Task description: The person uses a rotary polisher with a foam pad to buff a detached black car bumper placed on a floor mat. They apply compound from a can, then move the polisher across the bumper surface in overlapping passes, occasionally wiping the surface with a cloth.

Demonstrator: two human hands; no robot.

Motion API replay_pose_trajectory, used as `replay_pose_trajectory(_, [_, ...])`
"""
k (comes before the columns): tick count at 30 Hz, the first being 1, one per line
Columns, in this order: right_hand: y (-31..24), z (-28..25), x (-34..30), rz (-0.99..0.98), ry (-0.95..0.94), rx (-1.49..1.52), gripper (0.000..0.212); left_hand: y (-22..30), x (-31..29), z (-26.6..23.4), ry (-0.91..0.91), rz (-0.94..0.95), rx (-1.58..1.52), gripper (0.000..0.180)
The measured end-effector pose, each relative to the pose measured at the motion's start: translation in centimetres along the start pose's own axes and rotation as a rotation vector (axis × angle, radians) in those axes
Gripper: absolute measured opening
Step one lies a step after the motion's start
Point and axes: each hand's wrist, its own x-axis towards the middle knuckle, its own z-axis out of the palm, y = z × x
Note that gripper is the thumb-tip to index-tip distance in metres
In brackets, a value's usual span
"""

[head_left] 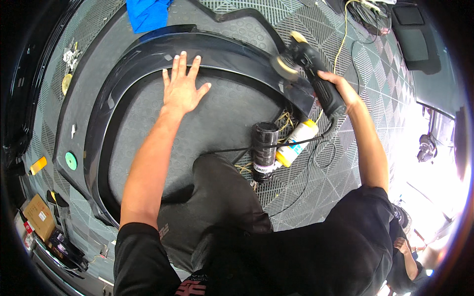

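A long, curved, glossy dark car trim piece, shaped like a wheel arch, lies across a black rubber mat. My left hand rests with fingers spread and thumb out, its fingertips on the panel's upper middle. Held by its long black handle, a power polisher is in my right hand. The polisher's round pale pad sits at the panel's right part; whether it touches the surface is hard to tell. From the handle's end a black cord runs down and left, in front of two bottles.
A black bottle and a yellow bottle lie by my knee. Beyond the panel is a blue cloth. A green disc pad lies left, above a cardboard box. Another person's hand shows at lower right.
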Motion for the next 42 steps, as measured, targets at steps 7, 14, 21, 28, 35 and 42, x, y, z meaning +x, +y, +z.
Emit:
replay_pose_trajectory(7, [-2.6, 2.0, 1.6, 0.061, -0.058, -0.007, 0.049, 0.5, -0.3, -0.5, -0.004, -0.010, -0.032, 0.089])
replay_pose_trajectory(14, [-9.3, 8.1, 5.6, 0.008, -0.255, -0.164, 0.051, -0.1, -0.2, 0.5, 0.043, -0.014, -0.028, 0.088])
replay_pose_trajectory(21, [-12.9, 10.9, 8.1, -0.015, -0.283, -0.256, 0.051, -2.8, -5.6, 6.9, 0.245, -0.011, -0.210, 0.092])
replay_pose_trajectory(28, [-13.7, 12.1, 6.5, 0.091, -0.231, -0.189, 0.045, -8.6, -6.1, 11.9, 0.184, -0.238, -0.179, 0.086])
replay_pose_trajectory(35, [-15.7, 16.8, 6.1, 0.071, -0.142, -0.189, 0.053, -8.8, -6.0, 11.7, 0.166, -0.263, -0.194, 0.086])
replay_pose_trajectory(42, [-16.5, 20.0, 6.0, 0.084, -0.130, -0.209, 0.056, -8.9, -6.1, 11.6, 0.109, -0.278, -0.249, 0.088])
